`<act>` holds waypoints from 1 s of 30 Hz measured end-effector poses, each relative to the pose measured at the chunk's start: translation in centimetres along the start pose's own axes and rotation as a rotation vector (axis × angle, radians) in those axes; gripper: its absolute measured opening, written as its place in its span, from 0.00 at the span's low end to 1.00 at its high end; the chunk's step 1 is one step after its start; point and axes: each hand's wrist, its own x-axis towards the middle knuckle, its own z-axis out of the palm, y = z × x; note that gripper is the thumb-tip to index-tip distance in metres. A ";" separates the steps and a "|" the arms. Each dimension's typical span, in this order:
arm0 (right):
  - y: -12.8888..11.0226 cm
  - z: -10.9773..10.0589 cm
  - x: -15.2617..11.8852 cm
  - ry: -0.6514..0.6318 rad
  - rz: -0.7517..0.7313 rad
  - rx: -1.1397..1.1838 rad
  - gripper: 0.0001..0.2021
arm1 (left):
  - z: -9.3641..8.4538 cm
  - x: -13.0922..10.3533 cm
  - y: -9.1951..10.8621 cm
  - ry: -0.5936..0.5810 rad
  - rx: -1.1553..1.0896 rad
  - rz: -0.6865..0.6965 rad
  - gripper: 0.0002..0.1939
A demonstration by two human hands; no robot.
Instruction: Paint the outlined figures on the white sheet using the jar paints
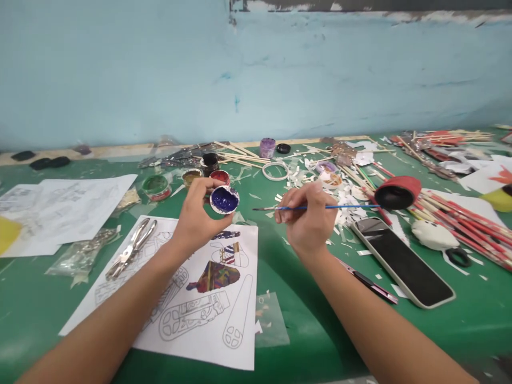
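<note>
Between the thumb and fingers of my left hand (200,216) is a small jar of dark blue paint (224,200), tilted so its mouth faces me. My right hand (310,216) pinches a thin blue paintbrush (344,206), held level with its bristles pointing left toward the jar, a short gap apart. Below my left hand lies a white sheet with line drawings (244,320), partly coloured; one shape (214,277) is painted dark red, green and blue. Metal hole-punch-like pliers (132,248) rest on the sheet's left side.
Open paint jars in green (156,186), red (221,176) and purple (268,148) stand behind the hands. At right are a phone (404,261), a craft knife (374,285), a red-and-black cup-like object (398,192) and red-painted sticks (468,224). Paper scraps litter the green table (320,341).
</note>
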 end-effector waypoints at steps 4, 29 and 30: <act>0.5 -0.2 -0.3 -0.043 0.025 -0.118 0.24 | 0.5 -0.5 -1.0 -0.052 0.006 0.027 0.24; 4.0 -0.2 -1.2 -0.235 -0.033 -0.363 0.20 | 1.2 -1.5 -1.6 0.197 -0.255 -0.101 0.26; 3.7 -0.2 -1.1 -0.187 -0.046 -0.338 0.21 | 1.1 -1.5 -1.6 0.170 -0.253 -0.110 0.26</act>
